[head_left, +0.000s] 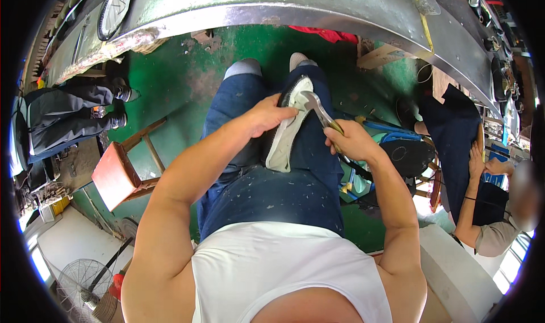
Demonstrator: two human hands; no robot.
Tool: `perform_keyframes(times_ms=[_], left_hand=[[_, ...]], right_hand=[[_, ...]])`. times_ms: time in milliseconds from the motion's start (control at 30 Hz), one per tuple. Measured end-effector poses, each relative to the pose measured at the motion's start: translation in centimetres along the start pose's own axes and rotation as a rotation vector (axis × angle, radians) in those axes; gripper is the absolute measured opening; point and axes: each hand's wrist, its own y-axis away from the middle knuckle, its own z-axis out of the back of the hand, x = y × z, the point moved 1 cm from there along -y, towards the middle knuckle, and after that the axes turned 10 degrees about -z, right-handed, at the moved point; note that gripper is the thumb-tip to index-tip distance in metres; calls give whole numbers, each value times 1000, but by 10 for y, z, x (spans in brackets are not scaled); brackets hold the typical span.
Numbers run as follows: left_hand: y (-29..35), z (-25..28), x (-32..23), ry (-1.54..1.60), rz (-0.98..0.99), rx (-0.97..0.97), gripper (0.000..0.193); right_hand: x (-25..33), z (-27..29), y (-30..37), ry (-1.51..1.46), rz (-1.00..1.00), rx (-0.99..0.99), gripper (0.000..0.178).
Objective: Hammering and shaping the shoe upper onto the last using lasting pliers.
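A shoe (280, 147) lies across my lap, its pale underside up and a dark edge running round it. My left hand (267, 116) is closed on the shoe's left side, with the thumb pressed on the pale surface. In my right hand (353, 141) is a pair of metal pincers (325, 116), gripped by the handles. The head of the pincers rests at the shoe's right edge, toward its far end. Whether the jaws bite on anything is too small to tell. Dark blue trousers (227, 147) with pale specks lie under the shoe.
A metal-topped workbench (255, 15) curves across the front, with a shoe sole (117, 7) and a clear cup (428, 3) on it. A red-topped stool (115, 176) stands left. A co-worker (482, 221) sits at the right, another person's legs (74, 107) show left. A fan (85, 280) stands behind.
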Motion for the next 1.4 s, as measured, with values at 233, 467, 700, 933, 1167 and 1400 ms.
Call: perform_keyframes(times_ms=[233,467,700,933,1167,1400], left_hand=[[-5,6,-4,104,41,63,43],[0,-1,9,-184,-98,3,52],[43,-12,33,86,-247,53,84],[48,-21,66,-546,-498,-202,78],[75,-8,56,-330,-261,109,98],[65,-12,38,-260,-239,94,112]], right_hand=[[1,-30,36,442,245,-38,31],[-24,-48,39,405,225,-90,32],[-23,-60,53,540,281,-178,29],[-36,-56,47,509,214,-4,33],[-30,-16,44,55,-179,432,40],[7,-25,8,32,354,-270,40]])
